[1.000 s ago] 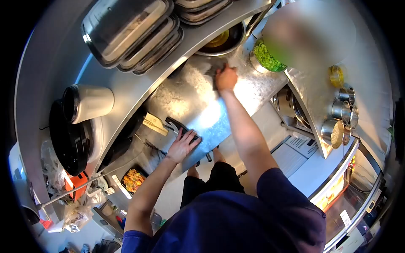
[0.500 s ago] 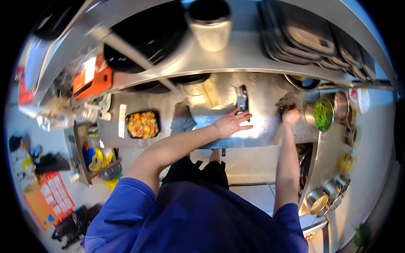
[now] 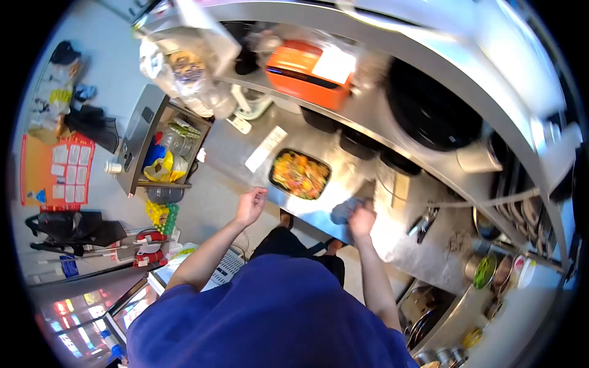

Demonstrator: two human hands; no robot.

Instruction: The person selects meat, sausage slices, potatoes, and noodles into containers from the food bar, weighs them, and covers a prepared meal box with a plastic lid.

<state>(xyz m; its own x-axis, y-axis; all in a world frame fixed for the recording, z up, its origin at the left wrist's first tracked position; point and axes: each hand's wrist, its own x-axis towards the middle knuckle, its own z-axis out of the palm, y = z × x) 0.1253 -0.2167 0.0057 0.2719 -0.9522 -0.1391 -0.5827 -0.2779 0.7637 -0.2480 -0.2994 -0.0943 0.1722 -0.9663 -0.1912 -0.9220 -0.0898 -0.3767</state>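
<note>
My right hand (image 3: 362, 222) is closed on a grey cloth (image 3: 345, 211) lying on the steel counter (image 3: 392, 239). My left hand (image 3: 250, 207) hovers by the counter's front edge, its fingers loosely curled and nothing visible in them. Just beyond it sits a black tray (image 3: 274, 181) filled with chopped mixed food (image 3: 300, 175). A black-handled tool (image 3: 423, 224) rests on the counter to the right of the cloth. Farther right is a dark, crumpled mesh-like piece (image 3: 457, 243), blurred.
An orange box (image 3: 310, 72) and a large black round pan (image 3: 429, 107) stand on the overhead shelf. A white label strip (image 3: 266, 149) lies left of the food tray. Pots, one with chopped greens (image 3: 485, 271), stand at the right. A cart (image 3: 142, 144) stands left.
My view has swung left. My right hand left the dark mesh piece and took hold of the grey cloth. My left hand lifted from beside the black-handled tool and moved left, near the food tray.
</note>
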